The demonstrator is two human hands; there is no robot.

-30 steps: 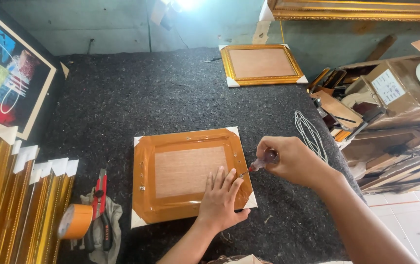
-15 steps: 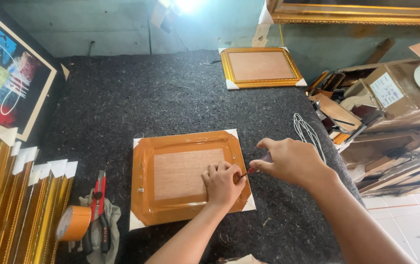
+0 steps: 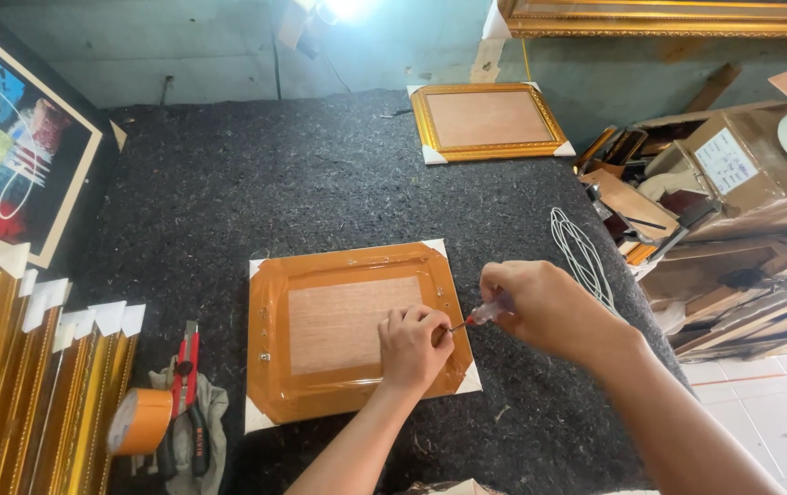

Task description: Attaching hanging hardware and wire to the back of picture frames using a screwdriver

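Orange-taped frame back (image 3: pixel 348 321) under left hand (image 3: pixel 415 348), fingers curled down; right hand (image 3: pixel 540 307) fingers clamped round small screwdriver (image 3: pixel 478 317).

Left hand (image 3: pixel 415 348) curled palm-down, right hand (image 3: pixel 540 307) fisted, fingertips nearly meeting

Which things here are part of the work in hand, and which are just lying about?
In use: left hand, right hand, small screwdriver, taped orange frame.
Lying about: second frame, tape roll, red pliers, white cord, abstract painting.
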